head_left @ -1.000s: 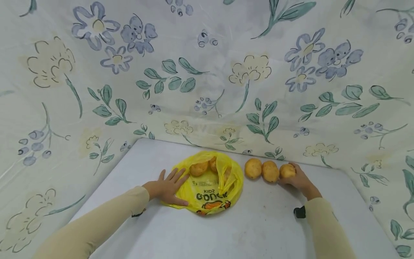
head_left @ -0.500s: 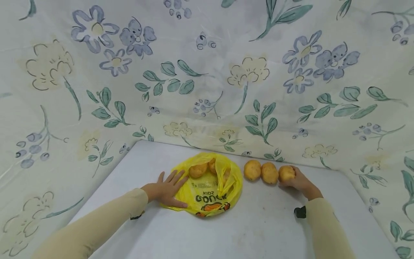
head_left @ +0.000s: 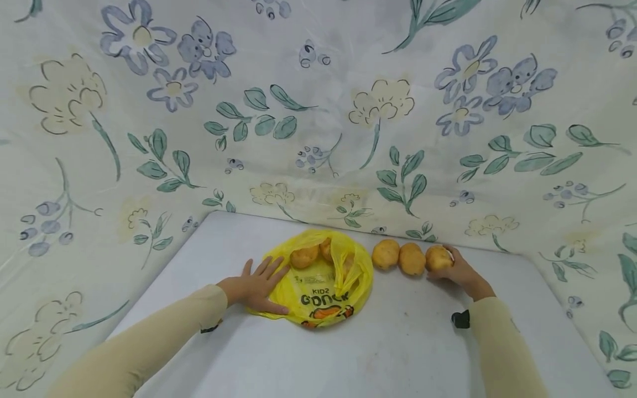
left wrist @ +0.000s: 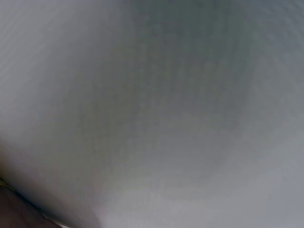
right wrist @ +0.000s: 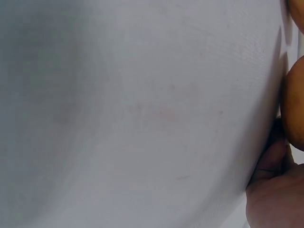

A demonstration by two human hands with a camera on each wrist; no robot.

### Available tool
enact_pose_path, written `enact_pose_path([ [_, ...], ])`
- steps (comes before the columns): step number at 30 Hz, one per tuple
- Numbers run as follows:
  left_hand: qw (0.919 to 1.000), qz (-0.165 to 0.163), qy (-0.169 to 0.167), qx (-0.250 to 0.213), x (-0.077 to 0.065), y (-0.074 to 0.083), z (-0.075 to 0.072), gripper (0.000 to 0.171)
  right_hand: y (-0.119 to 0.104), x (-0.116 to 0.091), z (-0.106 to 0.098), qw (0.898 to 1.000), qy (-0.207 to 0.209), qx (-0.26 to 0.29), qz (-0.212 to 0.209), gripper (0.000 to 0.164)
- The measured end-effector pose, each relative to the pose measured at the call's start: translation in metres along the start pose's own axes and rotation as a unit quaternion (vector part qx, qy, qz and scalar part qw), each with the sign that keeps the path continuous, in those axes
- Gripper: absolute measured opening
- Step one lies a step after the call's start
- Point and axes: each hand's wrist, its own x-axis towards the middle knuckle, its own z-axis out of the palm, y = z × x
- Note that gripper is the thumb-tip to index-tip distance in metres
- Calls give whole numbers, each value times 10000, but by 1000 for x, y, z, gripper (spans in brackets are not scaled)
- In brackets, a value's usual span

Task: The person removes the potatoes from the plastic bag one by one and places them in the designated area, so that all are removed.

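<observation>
A yellow plastic bag with dark lettering lies on the table, its mouth showing several potatoes inside. On the bag's left edge rests my left hand, palm down with fingers spread. To the right of the bag, two potatoes sit side by side at the back of the table. My right hand grips a third potato at the right end of that row, fingers behind it and thumb in front. The right wrist view shows the held potato against the hand at the right edge.
The white table ends at the back against a floral cloth, which also rises on both sides. Left wrist view holds mostly blurred white table surface.
The potato in my right hand has turned and shifted slightly within the grip. My left hand and the bag stay in place; the head view tilts a little.
</observation>
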Motion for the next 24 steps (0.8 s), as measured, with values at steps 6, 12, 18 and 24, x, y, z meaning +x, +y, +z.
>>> enact_pose_path([
  [6,10000,6,12,-74,1,-2,1,118,0,1,1,10000,-20,-40,51,122],
  [12,10000,-25,62,-16,0,-3,-2,118,-1,4,1,9998,44,-109,157,123],
  [18,10000,2,84,20,-1,-2,-3,117,3,5,2,9998,56,-103,160,121],
  [24,10000,-32,39,-45,-4,0,-2,117,3,3,2,9994,87,-258,205,122],
])
